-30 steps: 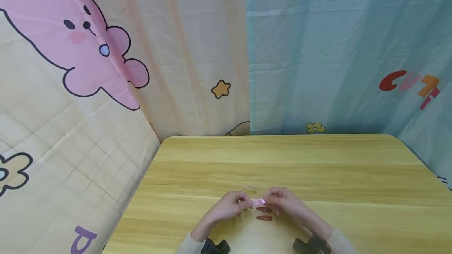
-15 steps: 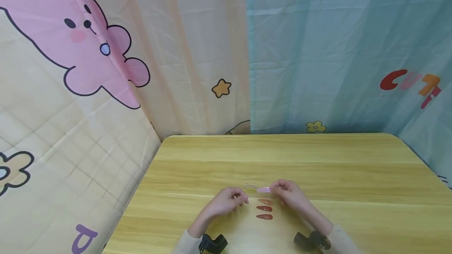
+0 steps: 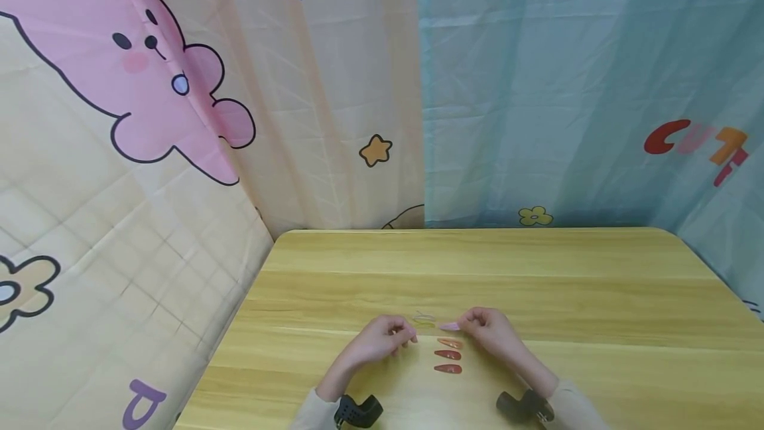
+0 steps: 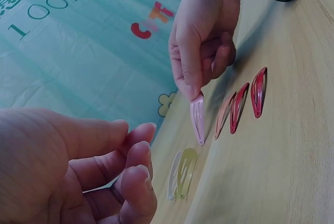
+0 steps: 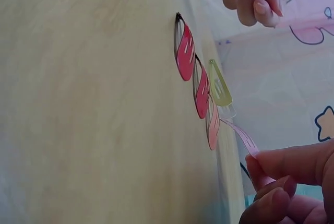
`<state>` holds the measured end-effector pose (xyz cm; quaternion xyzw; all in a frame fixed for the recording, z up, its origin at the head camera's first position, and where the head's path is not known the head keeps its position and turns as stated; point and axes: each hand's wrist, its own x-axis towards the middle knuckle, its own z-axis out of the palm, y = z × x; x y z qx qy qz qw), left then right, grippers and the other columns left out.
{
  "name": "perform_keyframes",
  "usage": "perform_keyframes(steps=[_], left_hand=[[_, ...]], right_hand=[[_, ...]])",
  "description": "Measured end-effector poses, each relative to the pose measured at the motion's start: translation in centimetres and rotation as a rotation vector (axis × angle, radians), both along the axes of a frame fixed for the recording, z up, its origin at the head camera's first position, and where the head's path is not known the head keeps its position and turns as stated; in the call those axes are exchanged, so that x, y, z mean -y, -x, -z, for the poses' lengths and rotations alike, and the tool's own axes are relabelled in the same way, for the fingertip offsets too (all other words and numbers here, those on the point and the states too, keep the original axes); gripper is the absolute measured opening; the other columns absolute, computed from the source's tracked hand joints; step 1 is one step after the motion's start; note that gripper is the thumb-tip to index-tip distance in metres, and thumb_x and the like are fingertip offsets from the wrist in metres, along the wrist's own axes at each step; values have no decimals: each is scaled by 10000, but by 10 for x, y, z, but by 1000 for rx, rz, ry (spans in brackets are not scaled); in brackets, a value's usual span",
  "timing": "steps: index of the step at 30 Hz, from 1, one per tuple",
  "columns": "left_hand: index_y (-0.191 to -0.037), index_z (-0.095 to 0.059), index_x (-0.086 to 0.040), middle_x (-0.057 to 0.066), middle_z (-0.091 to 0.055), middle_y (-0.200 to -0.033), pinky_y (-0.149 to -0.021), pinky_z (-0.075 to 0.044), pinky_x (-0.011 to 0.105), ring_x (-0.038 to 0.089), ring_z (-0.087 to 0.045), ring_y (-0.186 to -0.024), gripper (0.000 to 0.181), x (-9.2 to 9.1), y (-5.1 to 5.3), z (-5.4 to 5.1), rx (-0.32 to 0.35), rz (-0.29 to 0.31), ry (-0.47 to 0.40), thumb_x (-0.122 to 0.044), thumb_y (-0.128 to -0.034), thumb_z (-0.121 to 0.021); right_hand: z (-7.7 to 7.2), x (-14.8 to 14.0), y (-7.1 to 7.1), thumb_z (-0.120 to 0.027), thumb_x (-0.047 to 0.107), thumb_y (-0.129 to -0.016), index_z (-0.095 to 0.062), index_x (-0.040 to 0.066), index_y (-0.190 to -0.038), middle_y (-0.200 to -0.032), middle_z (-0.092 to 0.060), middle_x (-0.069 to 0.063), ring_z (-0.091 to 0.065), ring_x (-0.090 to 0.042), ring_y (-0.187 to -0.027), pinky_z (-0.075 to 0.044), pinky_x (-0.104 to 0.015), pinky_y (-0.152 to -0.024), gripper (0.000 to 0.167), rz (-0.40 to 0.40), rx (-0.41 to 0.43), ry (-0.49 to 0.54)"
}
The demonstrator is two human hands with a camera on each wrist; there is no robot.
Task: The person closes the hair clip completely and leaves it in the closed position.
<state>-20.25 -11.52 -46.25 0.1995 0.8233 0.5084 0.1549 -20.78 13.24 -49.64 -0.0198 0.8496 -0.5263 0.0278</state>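
My right hand (image 3: 489,329) pinches a pink snap hair clip (image 4: 197,119) between thumb and fingertips, its narrow end pointing left. Nothing is in my left hand (image 3: 381,338), whose fingers hang loosely curled to the left of the clips. Below the pink clip, an orange hair clip (image 3: 450,344), a red hair clip (image 3: 447,354) and another red hair clip (image 3: 447,369) lie in a column on the table. A yellow-green hair clip (image 4: 187,172) and a whitish hair clip (image 4: 174,176) lie side by side, between the hands in the head view.
The wooden table (image 3: 334,257) reaches back to printed curtains (image 3: 501,118). A dark wrist camera (image 3: 360,411) sits on the left wrist, and another wrist camera (image 3: 524,407) on the right.
Both hands were together at the pink clip; the left has let go and drawn left. The right hand carried the clip away from the body, uncovering the orange clip, then shifted slightly back.
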Motion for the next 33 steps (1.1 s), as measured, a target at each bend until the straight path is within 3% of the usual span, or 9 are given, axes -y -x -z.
perform_keyframes(steps=[7,23,33], left_hand=[[-858,-675,-65,93,-581,-758,-459,-358,220,181,-506,-569,191,0,-1,0,6,2,-6,-171,-966,-559],[-860,-671,-59,57,-564,-737,-459,-362,221,181,-505,-566,200,0,-1,0,10,11,-2,-171,-972,-550],[-850,-668,-47,93,-571,-731,-454,-365,215,176,-501,-562,206,-1,1,0,11,13,-1,-170,-969,-554]], right_hand=[[2,-3,0,-678,93,-852,-668,65,-793,-594,-475,11,-411,-128,-542,-330,-240,-487,66,-12,-32,-40],[1,-6,1,-717,109,-822,-671,86,-725,-517,-434,27,-366,-100,-478,-279,-220,-440,110,-15,-11,-101],[-1,-6,2,-727,127,-819,-662,90,-717,-535,-459,22,-394,-113,-498,-305,-237,-462,126,-13,-1,-125]])
